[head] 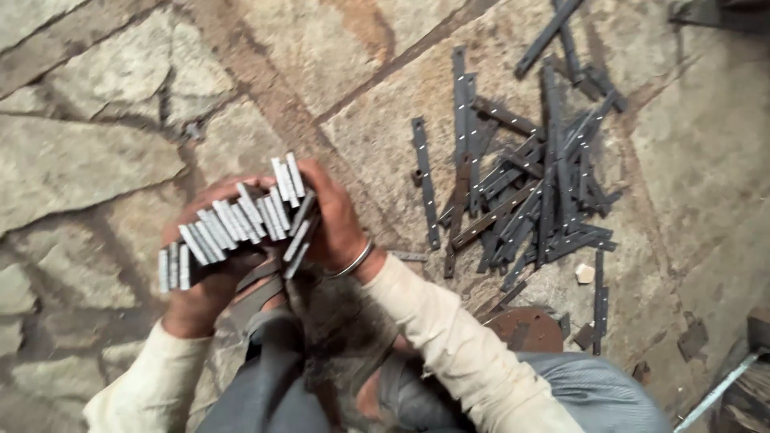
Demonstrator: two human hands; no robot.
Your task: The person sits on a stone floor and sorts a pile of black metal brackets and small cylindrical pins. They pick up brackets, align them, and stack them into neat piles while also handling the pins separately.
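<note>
In the head view, both hands grip one bundle of short flat metal strips, ends up toward the camera, so the bright cut ends show as a fanned row. The left hand [200,273] wraps the bundle [237,228] from its own side and from beneath, fingers curled shut round the lower, outer strips; this seems to hold the pack from sliding apart. The right hand [333,220] closes on the opposite end, thumb and fingers pressing inward, which would squeeze the strips together and keep their ends level. A thin bangle [357,261] sits on the right wrist, just behind that hand. The bundle is thus caught between the two hands, raised off the floor and just above the person's knees; the strips at the right hand's end stand higher than those at the left hand's, so the pack tilts. Beyond the right hand, well apart from it, a loose pile of longer dark strips [529,184] lies criss-crossed on the stone floor [96,160], some with small holes along them; being within that arm's reach, it looks a handy supply. Nearer the right forearm lies a rusty round disc [525,329], partly hidden by the sleeve. Off past the left hand the floor shows only rough slabs and joints.
</note>
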